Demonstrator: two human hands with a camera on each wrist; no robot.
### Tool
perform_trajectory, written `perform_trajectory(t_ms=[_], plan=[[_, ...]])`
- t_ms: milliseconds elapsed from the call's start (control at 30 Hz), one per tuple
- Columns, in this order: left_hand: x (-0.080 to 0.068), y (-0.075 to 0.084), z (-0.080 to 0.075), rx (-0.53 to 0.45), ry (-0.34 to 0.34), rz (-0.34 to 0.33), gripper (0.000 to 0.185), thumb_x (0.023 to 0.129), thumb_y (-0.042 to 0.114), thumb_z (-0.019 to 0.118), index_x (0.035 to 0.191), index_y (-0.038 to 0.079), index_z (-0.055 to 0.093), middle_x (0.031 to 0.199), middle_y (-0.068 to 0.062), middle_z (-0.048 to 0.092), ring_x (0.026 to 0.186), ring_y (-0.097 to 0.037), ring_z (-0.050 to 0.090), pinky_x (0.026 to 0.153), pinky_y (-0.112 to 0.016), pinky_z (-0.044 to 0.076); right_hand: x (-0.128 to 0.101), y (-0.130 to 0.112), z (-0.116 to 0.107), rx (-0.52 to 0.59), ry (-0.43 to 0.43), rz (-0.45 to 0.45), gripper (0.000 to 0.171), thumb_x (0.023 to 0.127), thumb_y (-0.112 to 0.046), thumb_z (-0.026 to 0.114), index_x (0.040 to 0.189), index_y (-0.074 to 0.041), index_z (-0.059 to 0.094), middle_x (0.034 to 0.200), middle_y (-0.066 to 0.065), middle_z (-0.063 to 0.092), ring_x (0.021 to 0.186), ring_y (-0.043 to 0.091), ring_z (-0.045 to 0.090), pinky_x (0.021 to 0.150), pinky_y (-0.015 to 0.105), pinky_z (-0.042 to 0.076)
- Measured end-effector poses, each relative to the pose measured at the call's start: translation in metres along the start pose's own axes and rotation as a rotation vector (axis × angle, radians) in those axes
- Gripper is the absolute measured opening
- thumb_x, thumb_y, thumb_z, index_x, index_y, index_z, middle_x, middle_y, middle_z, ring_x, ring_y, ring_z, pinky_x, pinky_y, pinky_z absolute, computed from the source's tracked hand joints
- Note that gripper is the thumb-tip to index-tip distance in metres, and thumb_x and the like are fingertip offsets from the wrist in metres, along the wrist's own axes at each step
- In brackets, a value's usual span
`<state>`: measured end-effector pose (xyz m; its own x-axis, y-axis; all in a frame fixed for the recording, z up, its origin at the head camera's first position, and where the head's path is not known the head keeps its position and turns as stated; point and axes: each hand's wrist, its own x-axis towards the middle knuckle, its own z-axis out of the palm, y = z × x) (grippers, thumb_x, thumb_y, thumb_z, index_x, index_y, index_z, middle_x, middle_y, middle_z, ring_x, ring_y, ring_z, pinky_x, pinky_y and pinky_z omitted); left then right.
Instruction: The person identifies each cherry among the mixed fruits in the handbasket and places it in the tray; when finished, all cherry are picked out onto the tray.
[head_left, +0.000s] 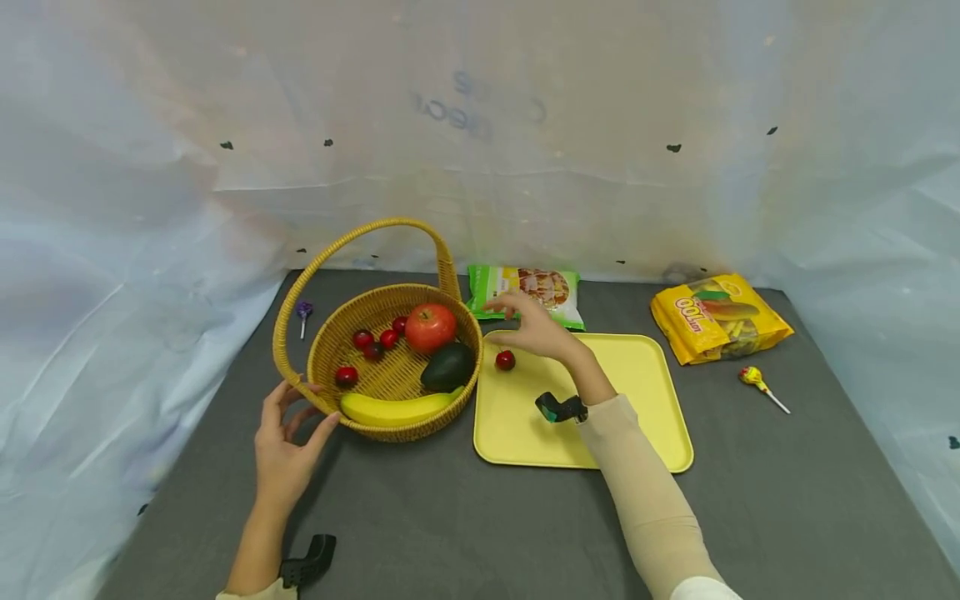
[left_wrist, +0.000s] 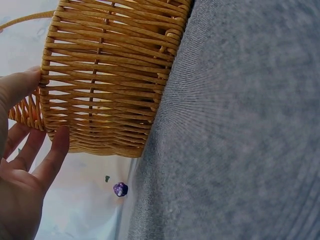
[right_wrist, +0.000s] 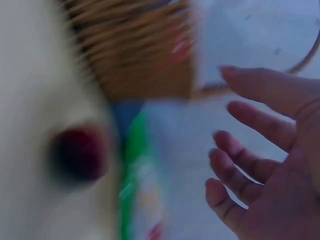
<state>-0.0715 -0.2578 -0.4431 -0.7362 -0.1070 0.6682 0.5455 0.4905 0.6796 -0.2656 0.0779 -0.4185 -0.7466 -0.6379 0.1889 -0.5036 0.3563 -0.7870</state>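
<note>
Wicker basket (head_left: 375,379) stands at the left of the grey bench (head_left: 450,517), holding small red fruits, an apple (head_left: 431,327), an avocado (head_left: 447,367) and a banana (head_left: 393,408), and the left hand (head_left: 283,446) rests against its near rim with fingers straight, grasping nothing. Just right of the basket lies a yellow tray (head_left: 637,400) with one cherry (head_left: 505,360) on its far left corner; the right hand (head_left: 534,327) hovers just above that cherry, fingers relaxed and spread, released. Farther right sit a yellow snack bag (head_left: 718,317) and a lollipop (head_left: 752,379).
</note>
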Motion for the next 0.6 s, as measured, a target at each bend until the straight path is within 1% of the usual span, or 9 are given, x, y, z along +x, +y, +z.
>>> perform_trajectory(t_ms=[67, 133, 200, 300, 400, 433, 467, 500, 600], plan=[[0.000, 0.000, 0.000, 0.000, 0.001, 0.005, 0.082, 0.066, -0.036, 0.068, 0.140, -0.014, 0.041, 0.112, -0.037, 0.054, 0.115, -0.023, 0.054, 0.092, -0.017, 0.054, 0.016, -0.021, 0.000, 0.003, 0.005, -0.060, 0.046, 0.091, -0.014, 0.074, 0.133, -0.001, 0.060, 0.121, 0.015, 0.056, 0.103, 0.037, 0.051, 0.080, 0.049, 0.049], [0.000, -0.001, 0.000, -0.004, 0.002, 0.009, 0.082, 0.066, -0.036, 0.069, 0.140, -0.014, 0.041, 0.112, -0.038, 0.054, 0.114, -0.025, 0.054, 0.092, -0.017, 0.054, 0.034, -0.042, 0.006, 0.029, -0.034, -0.120, 0.045, 0.093, -0.014, 0.072, 0.134, -0.002, 0.059, 0.123, 0.013, 0.057, 0.108, 0.033, 0.054, 0.085, 0.047, 0.052], [0.000, -0.002, 0.000, -0.006, 0.001, 0.014, 0.083, 0.066, -0.036, 0.069, 0.140, -0.014, 0.041, 0.111, -0.039, 0.054, 0.114, -0.027, 0.054, 0.092, -0.017, 0.054, 0.055, -0.061, 0.019, 0.061, -0.124, -0.165, 0.044, 0.094, -0.012, 0.071, 0.135, -0.001, 0.058, 0.126, 0.013, 0.059, 0.111, 0.032, 0.057, 0.091, 0.044, 0.053], [0.001, -0.002, 0.000, -0.004, 0.001, 0.016, 0.082, 0.066, -0.035, 0.069, 0.140, -0.014, 0.041, 0.112, -0.038, 0.054, 0.115, -0.026, 0.055, 0.092, -0.017, 0.053, 0.084, -0.082, 0.044, 0.074, -0.308, -0.193, 0.044, 0.095, -0.006, 0.068, 0.136, 0.002, 0.056, 0.130, 0.014, 0.060, 0.115, 0.030, 0.059, 0.096, 0.035, 0.054], [0.001, -0.002, -0.001, 0.003, 0.002, 0.009, 0.081, 0.067, -0.035, 0.069, 0.140, -0.014, 0.041, 0.113, -0.037, 0.055, 0.115, -0.025, 0.054, 0.092, -0.017, 0.054, 0.106, -0.093, 0.073, 0.036, -0.479, -0.171, 0.044, 0.095, -0.004, 0.067, 0.137, 0.003, 0.055, 0.131, 0.016, 0.060, 0.119, 0.030, 0.057, 0.097, 0.027, 0.052], [0.001, -0.002, -0.002, 0.008, 0.001, 0.007, 0.082, 0.066, -0.035, 0.069, 0.140, -0.014, 0.041, 0.113, -0.036, 0.055, 0.115, -0.026, 0.054, 0.092, -0.018, 0.054, 0.111, -0.095, 0.082, 0.031, -0.523, -0.160, 0.044, 0.095, -0.003, 0.067, 0.137, 0.004, 0.055, 0.133, 0.017, 0.059, 0.122, 0.031, 0.056, 0.099, 0.027, 0.051], [0.001, -0.002, -0.002, 0.012, 0.000, 0.002, 0.082, 0.067, -0.035, 0.070, 0.140, -0.013, 0.041, 0.113, -0.036, 0.055, 0.115, -0.026, 0.054, 0.091, -0.018, 0.054, 0.116, -0.095, 0.090, 0.028, -0.557, -0.147, 0.045, 0.094, -0.002, 0.067, 0.137, 0.004, 0.055, 0.134, 0.017, 0.058, 0.124, 0.031, 0.054, 0.101, 0.027, 0.050], [0.001, -0.002, -0.002, 0.017, -0.001, -0.001, 0.082, 0.067, -0.034, 0.070, 0.140, -0.013, 0.041, 0.114, -0.036, 0.055, 0.115, -0.026, 0.054, 0.091, -0.018, 0.054, 0.119, -0.095, 0.098, 0.028, -0.584, -0.125, 0.045, 0.094, -0.002, 0.067, 0.137, 0.003, 0.055, 0.135, 0.017, 0.058, 0.125, 0.030, 0.053, 0.101, 0.025, 0.050], [0.000, -0.001, -0.001, 0.027, -0.004, -0.010, 0.081, 0.067, -0.034, 0.070, 0.140, -0.014, 0.041, 0.114, -0.035, 0.055, 0.115, -0.026, 0.054, 0.092, -0.018, 0.054, 0.126, -0.093, 0.116, 0.031, -0.626, -0.063, 0.045, 0.093, -0.001, 0.067, 0.137, 0.002, 0.056, 0.139, 0.016, 0.056, 0.128, 0.027, 0.051, 0.100, 0.022, 0.049]])
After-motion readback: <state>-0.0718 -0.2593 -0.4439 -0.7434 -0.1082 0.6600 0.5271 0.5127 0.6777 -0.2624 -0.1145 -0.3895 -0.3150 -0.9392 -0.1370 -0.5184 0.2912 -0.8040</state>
